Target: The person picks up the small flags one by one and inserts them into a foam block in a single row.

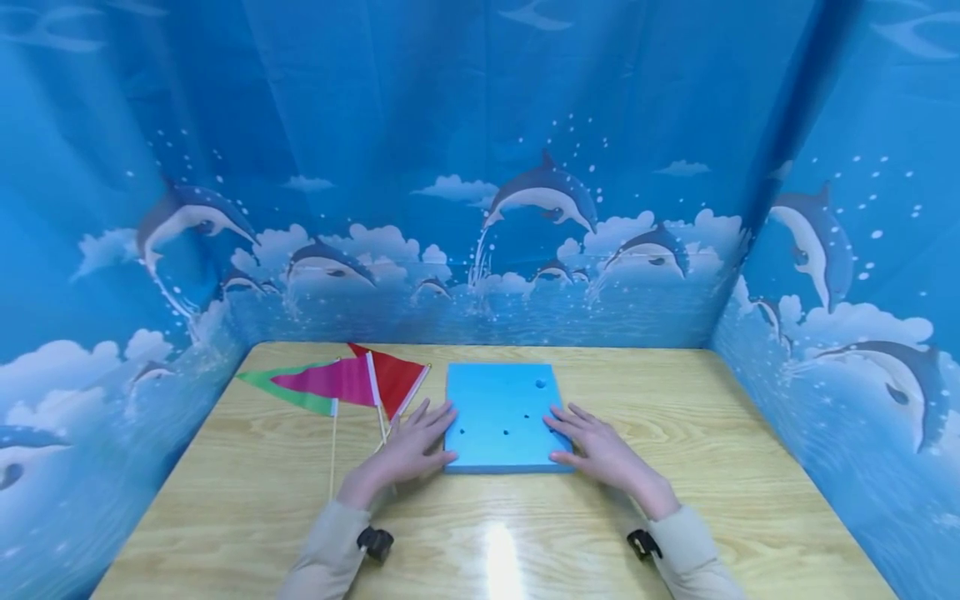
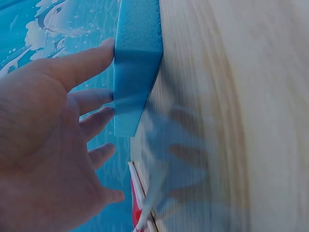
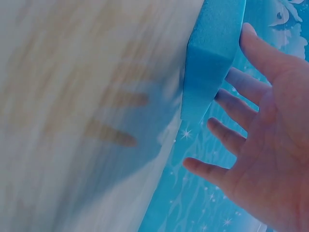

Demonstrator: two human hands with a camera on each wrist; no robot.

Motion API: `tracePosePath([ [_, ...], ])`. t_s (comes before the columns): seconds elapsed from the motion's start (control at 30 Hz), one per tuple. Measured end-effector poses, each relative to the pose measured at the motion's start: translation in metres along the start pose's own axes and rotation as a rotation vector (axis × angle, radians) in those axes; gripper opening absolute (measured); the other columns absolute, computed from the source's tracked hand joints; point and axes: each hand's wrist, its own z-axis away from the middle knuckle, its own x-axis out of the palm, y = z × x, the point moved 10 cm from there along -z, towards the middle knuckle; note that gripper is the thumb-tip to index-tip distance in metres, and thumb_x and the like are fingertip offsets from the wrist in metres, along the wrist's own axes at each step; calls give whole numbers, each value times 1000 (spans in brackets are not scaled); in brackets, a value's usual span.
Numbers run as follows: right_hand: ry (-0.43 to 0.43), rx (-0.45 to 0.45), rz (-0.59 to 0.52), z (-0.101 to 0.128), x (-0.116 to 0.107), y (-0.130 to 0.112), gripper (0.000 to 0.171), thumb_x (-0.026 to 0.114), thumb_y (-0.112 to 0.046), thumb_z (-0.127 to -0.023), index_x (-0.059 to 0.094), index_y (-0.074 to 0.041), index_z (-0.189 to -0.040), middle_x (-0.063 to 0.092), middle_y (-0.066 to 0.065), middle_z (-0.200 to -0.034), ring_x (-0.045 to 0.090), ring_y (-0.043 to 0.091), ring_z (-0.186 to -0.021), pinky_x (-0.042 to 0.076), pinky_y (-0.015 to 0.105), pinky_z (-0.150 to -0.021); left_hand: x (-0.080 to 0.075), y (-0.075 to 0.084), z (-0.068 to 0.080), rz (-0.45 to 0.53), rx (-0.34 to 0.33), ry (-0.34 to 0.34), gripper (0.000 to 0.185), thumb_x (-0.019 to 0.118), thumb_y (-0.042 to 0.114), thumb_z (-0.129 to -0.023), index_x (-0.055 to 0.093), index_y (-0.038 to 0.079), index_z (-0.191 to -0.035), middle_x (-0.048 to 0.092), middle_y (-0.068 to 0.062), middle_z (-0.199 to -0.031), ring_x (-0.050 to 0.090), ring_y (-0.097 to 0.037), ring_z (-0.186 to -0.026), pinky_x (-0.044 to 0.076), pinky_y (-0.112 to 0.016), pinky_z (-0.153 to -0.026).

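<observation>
Block [image 1: 495, 404], blue, between left grip [image 1: 408, 448] and right grip [image 1: 600, 450], both released, spread at its edges

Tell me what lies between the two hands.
A blue block with small holes lies between the left hand and the right hand; the head view shows it.

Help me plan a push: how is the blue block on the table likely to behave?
The blue block is probably light for its size, since its grainy side looks like foam. It would likely slide rather than roll or tip, as it lies broad and flat on the table.
</observation>
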Motion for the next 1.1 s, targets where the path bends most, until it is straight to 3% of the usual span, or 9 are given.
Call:
tracePosePath([
  [0.43, -30, -22, 6, 4, 7, -16, 68, 65, -42, -97, 44, -12, -153, 35, 12, -161, 26, 44, -149, 24, 73, -114, -5, -3, 21, 20, -5, -5, 71, 66, 38, -98, 35, 15, -158, 25, -5, -167, 6, -40, -155, -2, -73, -118],
  [0.7, 12, -45, 85, 3, 5, -15, 75, 65, -47, -96, 37, -14, -157, 30, 10, -164, 22, 41, -151, 20, 74, -114, -4, -4, 22, 32, -8, 6, 71, 66, 38, -99, 35, 14, -158, 25, -5, -167, 6, -40, -155, -2, -74, -117],
  [0.97, -27, -15, 83, 2, 8, -12, 75, 62, -50, -98, 35, -14, -158, 31, 10, -164, 21, 40, -152, 18, 75, -115, -6, -6, 22, 28, -3, 17, 71, 67, 38, -98, 37, 14, -157, 26, -5, -167, 7, -40, -155, -2, -74, -117],
  [1.1, -35, -12, 74, 2, 5, -16, 75, 63, -47, -98, 36, -12, -157, 32, 12, -163, 21, 42, -152, 18, 75, -114, -15, -9, 23, 116, -29, 60, 68, 69, 34, -97, 41, 13, -156, 33, -6, -164, 9, -39, -155, 6, -70, -120],
])
